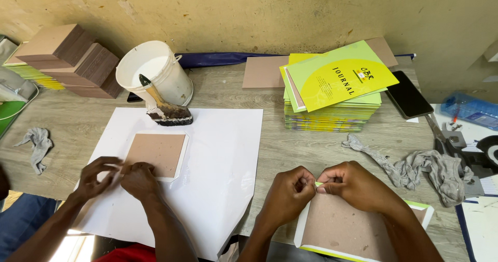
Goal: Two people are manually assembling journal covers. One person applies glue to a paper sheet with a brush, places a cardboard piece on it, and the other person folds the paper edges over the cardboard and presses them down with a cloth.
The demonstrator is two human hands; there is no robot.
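Note:
My left hand and my right hand meet at the top edge of a brown board that lies on a green and white cover at the table's front edge. Both hands pinch the cover's thin edge over the board, fingertips nearly touching. To my left, a co-worker's two hands press on the lower left corner of another brown board. That board rests on a white cover piece on a large white sheet.
A white bucket stands behind the sheet with a glue brush leaning from it. Brown board stacks sit back left, and a stack of green-yellow booklets back right beside a black phone. Grey rags lie on the table.

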